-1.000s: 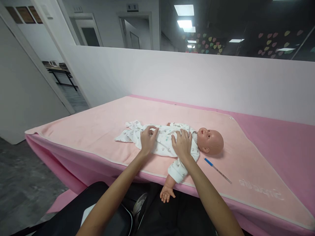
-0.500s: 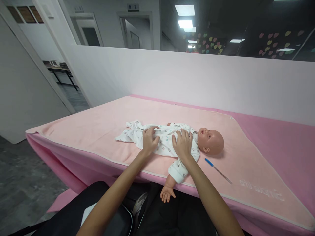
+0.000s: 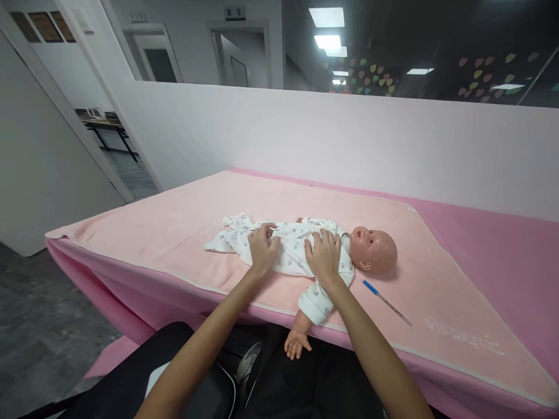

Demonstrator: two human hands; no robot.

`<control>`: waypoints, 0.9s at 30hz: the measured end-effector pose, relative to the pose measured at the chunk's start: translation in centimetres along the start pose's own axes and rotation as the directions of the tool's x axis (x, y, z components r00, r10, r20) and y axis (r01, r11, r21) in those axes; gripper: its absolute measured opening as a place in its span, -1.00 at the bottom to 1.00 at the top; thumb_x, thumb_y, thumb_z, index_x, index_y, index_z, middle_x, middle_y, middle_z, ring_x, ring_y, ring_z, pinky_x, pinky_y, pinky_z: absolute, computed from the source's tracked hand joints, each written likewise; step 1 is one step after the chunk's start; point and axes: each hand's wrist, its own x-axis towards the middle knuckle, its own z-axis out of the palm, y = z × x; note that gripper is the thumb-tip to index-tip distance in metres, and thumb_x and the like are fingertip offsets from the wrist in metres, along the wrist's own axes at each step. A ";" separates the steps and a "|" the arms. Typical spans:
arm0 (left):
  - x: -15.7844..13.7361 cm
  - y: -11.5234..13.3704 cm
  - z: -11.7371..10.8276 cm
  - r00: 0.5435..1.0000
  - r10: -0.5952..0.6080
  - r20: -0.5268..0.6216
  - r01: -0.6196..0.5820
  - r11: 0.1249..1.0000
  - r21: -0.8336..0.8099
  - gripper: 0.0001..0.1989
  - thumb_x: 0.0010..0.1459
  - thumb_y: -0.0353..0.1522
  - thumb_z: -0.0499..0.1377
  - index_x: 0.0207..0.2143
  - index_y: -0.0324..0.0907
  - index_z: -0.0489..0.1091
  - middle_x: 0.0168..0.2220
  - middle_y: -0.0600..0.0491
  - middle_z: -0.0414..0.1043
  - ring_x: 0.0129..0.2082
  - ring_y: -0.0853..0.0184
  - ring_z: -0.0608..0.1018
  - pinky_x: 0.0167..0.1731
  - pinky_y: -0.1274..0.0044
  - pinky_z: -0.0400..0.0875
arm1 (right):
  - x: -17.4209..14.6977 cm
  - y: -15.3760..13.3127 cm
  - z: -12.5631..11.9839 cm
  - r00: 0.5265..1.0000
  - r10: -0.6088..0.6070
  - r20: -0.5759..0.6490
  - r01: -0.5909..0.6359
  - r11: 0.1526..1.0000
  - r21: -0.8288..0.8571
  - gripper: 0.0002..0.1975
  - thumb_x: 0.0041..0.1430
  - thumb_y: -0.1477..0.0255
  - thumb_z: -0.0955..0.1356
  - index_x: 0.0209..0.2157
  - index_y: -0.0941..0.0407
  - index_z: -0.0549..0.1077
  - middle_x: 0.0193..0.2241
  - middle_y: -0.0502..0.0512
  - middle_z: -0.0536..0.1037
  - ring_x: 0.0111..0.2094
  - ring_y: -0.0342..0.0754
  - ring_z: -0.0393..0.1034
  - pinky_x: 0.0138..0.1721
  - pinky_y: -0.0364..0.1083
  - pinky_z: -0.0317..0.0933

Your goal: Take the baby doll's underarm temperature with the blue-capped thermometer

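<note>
A baby doll (image 3: 373,251) lies on its back, its head towards the right, dressed in a white romper (image 3: 290,263) with small printed figures. My left hand (image 3: 262,249) rests on the lower part of the romper, fingers bent over the cloth and thumb apart from them. On the doll's chest lies my right hand (image 3: 324,256), fingers spread and loosely bent. One doll arm hangs over the near table edge, its small hand (image 3: 297,343) bare. Beyond the left hand, the romper's empty-looking leg ends (image 3: 222,240) lie on the blanket.
A slim stick (image 3: 393,306) with a blue end lies near the doll's head. The peach blanket (image 3: 183,215) covers a pink cloth (image 3: 515,256) on the table. Behind stands a white wall (image 3: 332,139) with a window above; a black bag-like item (image 3: 174,372) sits below, left.
My left hand has slid slightly left along the romper. My right hand and the doll stay in nearly the same place.
</note>
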 end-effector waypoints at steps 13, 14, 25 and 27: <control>-0.5 0.3 0.2 0.915 0.338 0.221 -0.358 0.932 0.060 -0.89 -0.04 -0.46 0.00 -0.50 -0.14 0.29 -0.44 0.06 0.37 -0.34 0.27 0.36 -0.15 0.38 0.10 | 0.0 -0.2 -0.4 1.000 -0.001 0.024 0.001 1.000 -0.031 -0.74 0.19 0.34 0.17 -0.21 0.16 0.37 -0.15 0.26 0.40 -0.05 0.11 0.17 0.05 0.17 -0.12; -0.4 0.3 0.2 0.916 0.340 0.212 -0.359 0.931 0.060 -0.89 -0.04 -0.46 -0.01 -0.50 -0.14 0.29 -0.44 0.06 0.37 -0.35 0.28 0.36 -0.15 0.38 0.10 | 0.0 -0.1 -0.3 1.000 0.000 0.025 0.001 1.000 -0.026 -0.74 0.19 0.34 0.17 -0.21 0.16 0.37 -0.15 0.27 0.40 -0.05 0.12 0.18 0.05 0.17 -0.12; -0.8 0.6 0.4 0.893 0.421 0.158 -0.437 0.895 0.086 -0.90 -0.01 -0.46 0.00 -0.50 -0.15 0.29 -0.45 0.07 0.37 -0.38 0.30 0.36 -0.18 0.37 0.11 | -1.0 0.1 -4.0 0.982 -0.028 -0.188 0.058 0.987 0.152 -0.70 0.18 0.39 0.18 -0.08 0.18 0.32 -0.02 0.24 0.34 0.05 0.05 0.15 0.10 0.10 -0.08; -1.1 0.9 0.5 0.881 0.449 0.149 -0.465 0.879 0.103 -0.91 -0.01 -0.45 0.02 -0.49 -0.15 0.29 -0.43 0.06 0.38 -0.38 0.29 0.36 -0.16 0.36 0.10 | -2.5 1.0 -5.9 0.972 -0.012 -0.235 0.056 0.982 0.179 -0.76 0.17 0.41 0.20 -0.16 0.16 0.36 -0.13 0.19 0.43 -0.04 0.02 0.25 0.09 0.08 -0.03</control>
